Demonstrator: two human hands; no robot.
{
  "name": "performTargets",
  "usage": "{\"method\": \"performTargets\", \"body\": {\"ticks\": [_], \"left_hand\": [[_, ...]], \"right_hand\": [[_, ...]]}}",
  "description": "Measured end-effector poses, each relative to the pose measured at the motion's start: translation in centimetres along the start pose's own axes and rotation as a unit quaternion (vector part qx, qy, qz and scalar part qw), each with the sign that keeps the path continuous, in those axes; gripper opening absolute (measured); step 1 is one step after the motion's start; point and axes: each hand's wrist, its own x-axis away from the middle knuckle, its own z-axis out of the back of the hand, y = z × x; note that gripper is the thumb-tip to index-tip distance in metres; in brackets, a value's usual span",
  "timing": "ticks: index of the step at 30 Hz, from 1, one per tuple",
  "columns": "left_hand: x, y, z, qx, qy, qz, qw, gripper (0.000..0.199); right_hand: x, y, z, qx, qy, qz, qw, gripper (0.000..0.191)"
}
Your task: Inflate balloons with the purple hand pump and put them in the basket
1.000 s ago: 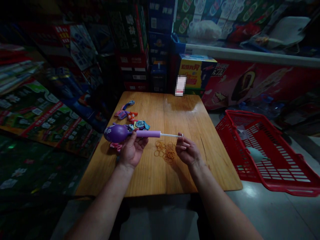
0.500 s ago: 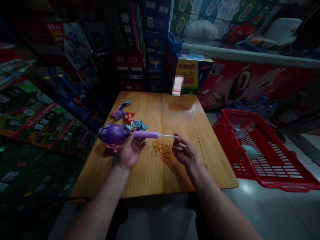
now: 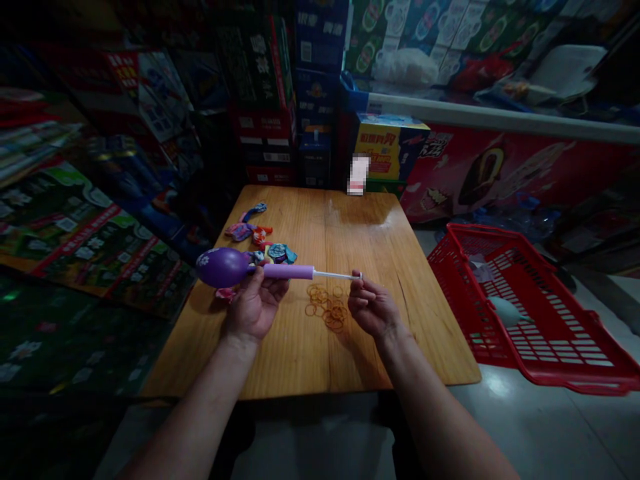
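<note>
Two bare hands hold a lilac cylindrical plastic pump (image 3: pixel 289 271) level above the square wooden bench (image 3: pixel 365 353). The left hand (image 3: pixel 255 307) grips its barrel near the nozzle end, where a round purple balloon with white flowers (image 3: pixel 223 267) is attached. The right hand (image 3: pixel 373 305) pinches the end of the thin white rod (image 3: pixel 334 275). Thin orange rubber bands (image 3: pixel 334 313) lie loose on the bench, and crumpled multicoloured balloons (image 3: pixel 240 231) lie along its left side. Right of the bench, a red plastic basket (image 3: pixel 530 369) contains a pale green balloon (image 3: pixel 506 311).

The phone-like item (image 3: pixel 359 175) is covered by blurring squares; both forearms are cut by bottom edge
</note>
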Motion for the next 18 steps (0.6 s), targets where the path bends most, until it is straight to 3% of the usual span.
{"method": "performTargets", "body": {"ticks": [6,13,18], "left_hand": [[1.4,-2.3,-0.8,-0.033,-0.019,0.057,0.998,0.028],[0.0,-0.7,-0.1,0.003,0.01,0.004,1.0,0.024],[1.2,-2.4,-0.4,-0.016,-0.012,0.059,0.998,0.031]], "right_hand": [[-1.1,2.3,0.8,-0.004,0.025,-0.05,0.998,0.016],[-0.2,-0.6,0.0,0.003,0.02,0.012,1.0,0.017],[-1.0,2.0,0.7,0.01,0.033,-0.013,0.999,0.013]]}}
